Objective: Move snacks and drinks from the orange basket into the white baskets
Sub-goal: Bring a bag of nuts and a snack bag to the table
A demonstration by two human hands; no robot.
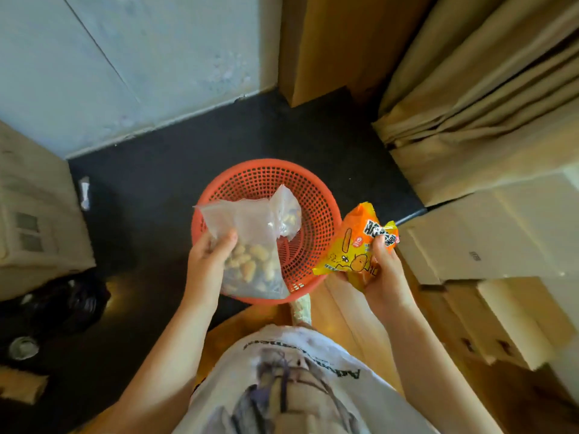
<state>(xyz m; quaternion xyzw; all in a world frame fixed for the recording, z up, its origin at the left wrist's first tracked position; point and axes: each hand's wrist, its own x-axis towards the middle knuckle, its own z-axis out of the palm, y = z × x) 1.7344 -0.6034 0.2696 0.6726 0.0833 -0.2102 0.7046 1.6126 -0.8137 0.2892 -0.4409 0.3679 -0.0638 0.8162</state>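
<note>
While both our hands are full, the orange basket [313,195] sits on the dark floor [175,183] just ahead of us, and apart from what we are lifting it looks nearly emptied, its perforated bottom showing bare on the far and right sides. Our left hand [210,258] grips a clear plastic bag [250,245] of pale, nut-like snacks, thumb across the front and fingers hidden behind it, so the loose film bunches where we pinch it and the weight of the contents hangs low; the bag is over the near-left part of the basket, and we cannot tell whether its bottom corner rests on the rim or is just clear of it. Our right hand [380,270] holds an orange-and-yellow snack packet [357,245] out past the basket's right edge, fingers curled over its top and the palm supporting it from beneath, which keeps the puffy packet from being crushed. Taking one item in each hand seems a way of saving a trip. The white baskets do not show in the head view, so we judge that we must turn to find them. Cardboard boxes [488,239] crowd the right side, close to the packet.
</note>
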